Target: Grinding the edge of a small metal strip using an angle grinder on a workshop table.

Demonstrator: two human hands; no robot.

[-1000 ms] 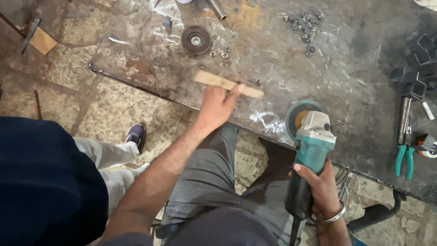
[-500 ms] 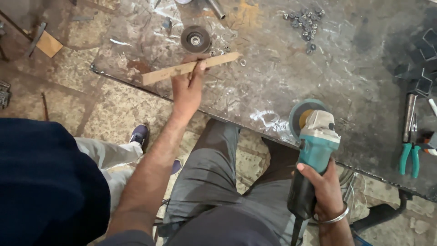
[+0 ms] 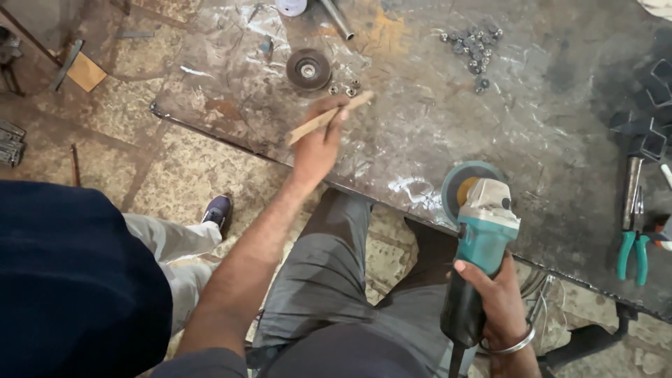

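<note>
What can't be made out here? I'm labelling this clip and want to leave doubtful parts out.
- Head view: the flat strip in the left hand is motion-blurred; its material is unclear.
- The grinder body covers most of its disc; wear cannot be seen.
- The right hand hides the rear grip and any switch.
- The small nuts are too small to count.
- The pliers lie near the right edge, partly under other tools.

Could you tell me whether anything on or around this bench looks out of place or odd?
Mostly ordinary workshop clutter. Small nuts lie scattered loose on the scarred metal bench, and a spare disc sits by itself. The left hand holds a wooden strip tilted; the right hand holds the grinder at the edge.
</note>
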